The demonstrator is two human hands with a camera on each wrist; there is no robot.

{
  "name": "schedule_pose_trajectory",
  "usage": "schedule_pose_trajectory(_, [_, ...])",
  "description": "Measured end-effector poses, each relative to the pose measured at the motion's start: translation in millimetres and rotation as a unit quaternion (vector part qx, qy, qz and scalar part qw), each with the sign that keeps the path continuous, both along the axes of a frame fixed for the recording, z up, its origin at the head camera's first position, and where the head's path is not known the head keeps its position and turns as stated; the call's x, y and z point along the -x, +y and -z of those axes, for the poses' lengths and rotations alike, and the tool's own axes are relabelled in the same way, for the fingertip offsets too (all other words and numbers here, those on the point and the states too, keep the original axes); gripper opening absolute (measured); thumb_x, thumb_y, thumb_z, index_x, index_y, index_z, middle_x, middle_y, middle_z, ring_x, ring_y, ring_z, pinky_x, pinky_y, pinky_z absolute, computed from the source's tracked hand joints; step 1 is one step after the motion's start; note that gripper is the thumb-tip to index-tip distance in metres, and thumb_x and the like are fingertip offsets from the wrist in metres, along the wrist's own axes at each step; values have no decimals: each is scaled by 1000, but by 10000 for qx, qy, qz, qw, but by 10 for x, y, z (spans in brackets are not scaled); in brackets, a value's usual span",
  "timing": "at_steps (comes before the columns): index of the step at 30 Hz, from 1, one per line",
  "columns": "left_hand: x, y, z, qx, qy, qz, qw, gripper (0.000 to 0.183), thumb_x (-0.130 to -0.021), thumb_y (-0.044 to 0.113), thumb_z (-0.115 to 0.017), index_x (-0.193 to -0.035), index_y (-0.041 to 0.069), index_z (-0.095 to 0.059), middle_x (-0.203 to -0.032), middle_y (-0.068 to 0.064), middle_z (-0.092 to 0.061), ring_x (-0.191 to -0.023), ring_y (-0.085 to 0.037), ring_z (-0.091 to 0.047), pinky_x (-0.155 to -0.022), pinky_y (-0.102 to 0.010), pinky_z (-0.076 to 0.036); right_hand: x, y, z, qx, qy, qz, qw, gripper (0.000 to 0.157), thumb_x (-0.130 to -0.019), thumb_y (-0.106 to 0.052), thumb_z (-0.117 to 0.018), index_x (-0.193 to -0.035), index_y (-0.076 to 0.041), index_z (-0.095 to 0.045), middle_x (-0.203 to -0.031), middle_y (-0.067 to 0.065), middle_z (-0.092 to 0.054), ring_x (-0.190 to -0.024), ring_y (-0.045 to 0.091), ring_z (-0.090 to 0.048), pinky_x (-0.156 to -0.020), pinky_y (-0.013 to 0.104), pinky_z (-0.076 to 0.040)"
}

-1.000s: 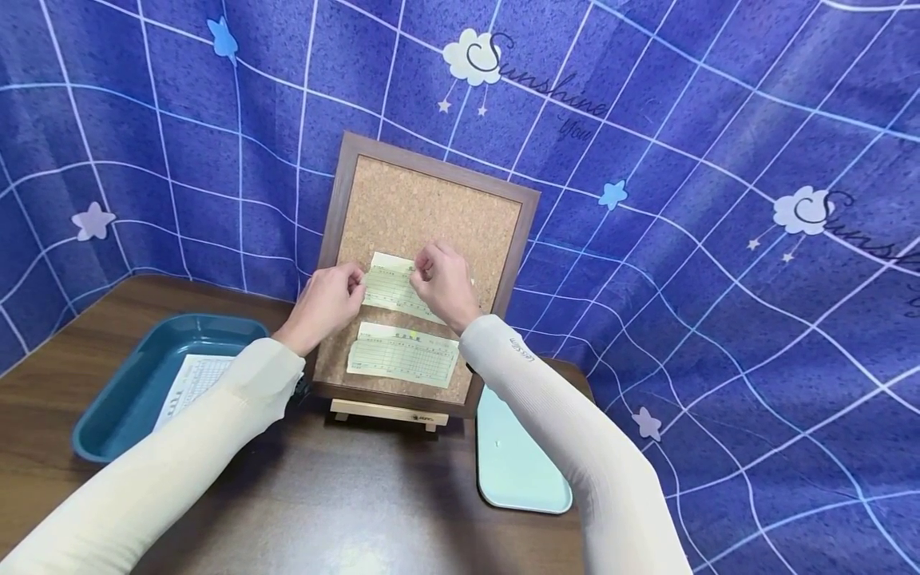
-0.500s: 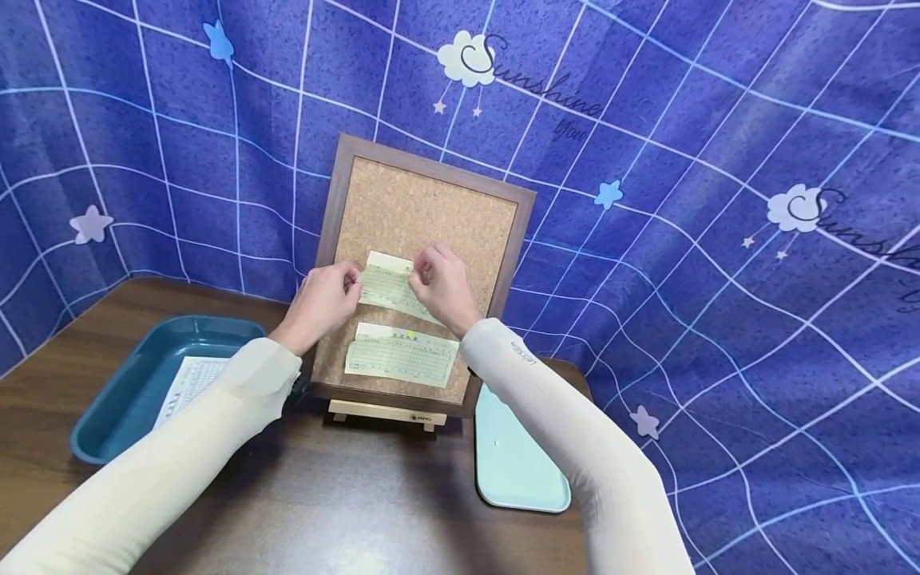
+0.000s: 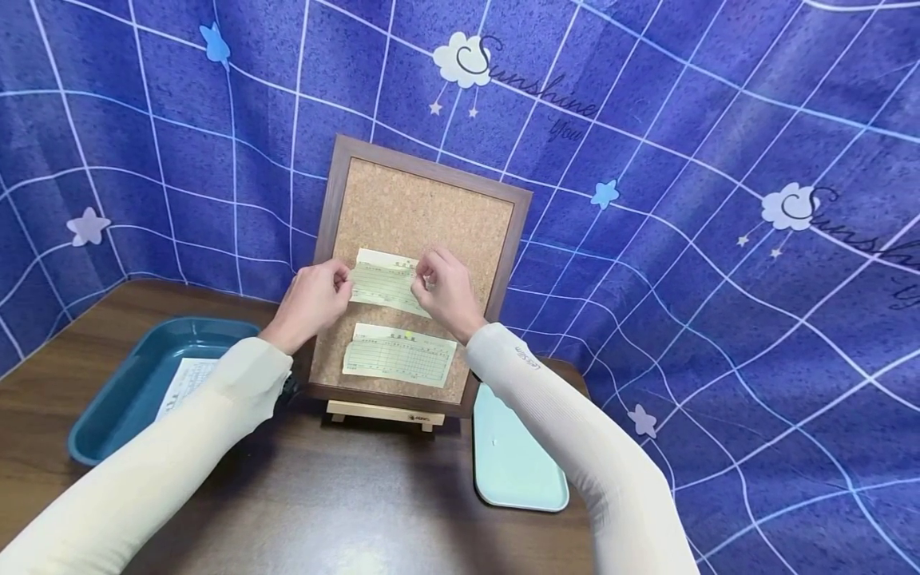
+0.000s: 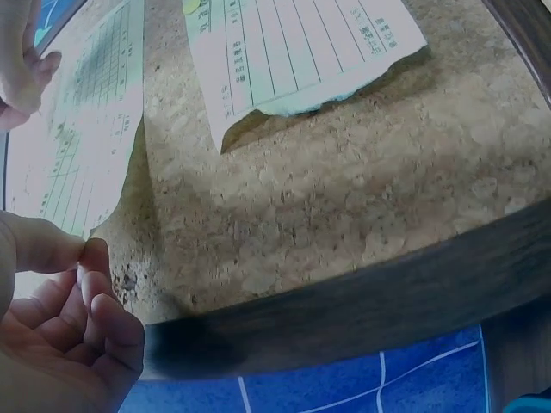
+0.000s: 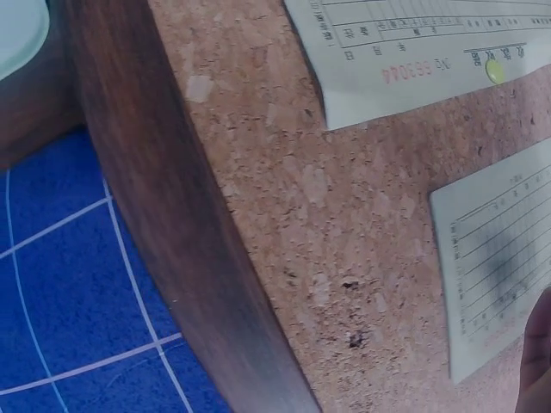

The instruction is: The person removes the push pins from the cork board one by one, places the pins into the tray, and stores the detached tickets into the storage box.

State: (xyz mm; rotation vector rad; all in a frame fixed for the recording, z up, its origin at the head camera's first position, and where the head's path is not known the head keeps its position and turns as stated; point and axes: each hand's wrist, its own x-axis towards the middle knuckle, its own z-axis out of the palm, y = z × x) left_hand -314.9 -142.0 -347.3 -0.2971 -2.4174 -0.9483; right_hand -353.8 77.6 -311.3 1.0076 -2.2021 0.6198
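My left hand (image 3: 309, 307) pinches the left edge of the upper printed form slip (image 3: 384, 286) between thumb and forefinger; in the left wrist view the thumb tip (image 4: 82, 249) meets the slip's corner. Curled fingers of my right hand (image 3: 449, 295) overlap the same slip near its top, right of its middle. I cannot tell what they hold. The slip lies against the framed cork board (image 3: 431, 196). Below it, a second form slip (image 3: 398, 357) hangs from a yellow pushpin (image 5: 494, 70), its lower edge bent away from the cork. In the right wrist view a fingertip (image 5: 535, 357) shows beside the upper slip.
The board leans on a small wooden easel (image 3: 388, 412). A dark teal tray (image 3: 129, 383) with printed paper (image 3: 183, 382) stands left. On the right lies a mint tray (image 3: 517, 475) with a tiny white object (image 3: 494, 442). A blue curtain (image 3: 647, 319) hangs behind.
My left hand has moved left, and the upper slip has shifted left with it, baring more of its printed heading. The right hand stays nearly in place.
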Motion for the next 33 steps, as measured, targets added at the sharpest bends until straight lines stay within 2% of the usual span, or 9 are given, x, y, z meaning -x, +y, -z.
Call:
schedule_pose_trajectory(7, [-25, -121, -15, 39, 91, -42, 9999, 12, -88, 7, -50, -88, 0, -60, -76, -11, -61, -66, -26, -54, -64, -44, -43, -43, 48, -7, -10, -297, 166, 9994, 10, -81, -1, -63, -85, -9, -58, -86, -3, -54, -76, 7, -52, -68, 15, -43])
schedule_pose_trajectory(15, [-63, -256, -53, -13, 100, -192, 9998, 13, -88, 8, -50, -89, 0, -61, -76, -10, -61, -65, -26, -55, -62, -42, -41, -46, 127, -18, 10, -305, 253, 9992, 10, -80, 0, -63, -84, -8, -58, -86, -1, -55, -74, 8, -54, -66, 16, -44])
schedule_pose_trajectory(21, [-100, -368, -86, -29, 97, -312, 9995, 16, -89, 10, -50, -91, -1, -61, -78, -12, -62, -67, -28, -55, -63, -43, -41, -56, 200, -11, -44, -449, 419, 9981, 9, -80, -3, -63, -83, -10, -59, -83, -5, -52, -74, 7, -52, -66, 18, -44])
schedule_pose_trajectory(33, [-127, -578, -82, 10, 198, -426, 9989, 15, -88, 10, -51, -89, -2, -61, -75, -12, -61, -62, -27, -52, -59, -38, -38, -52, 373, 47, -14, -233, 545, 9982, 10, -77, -1, -63, -82, -9, -59, -80, -4, -51, -70, 9, -51, -63, 22, -43])
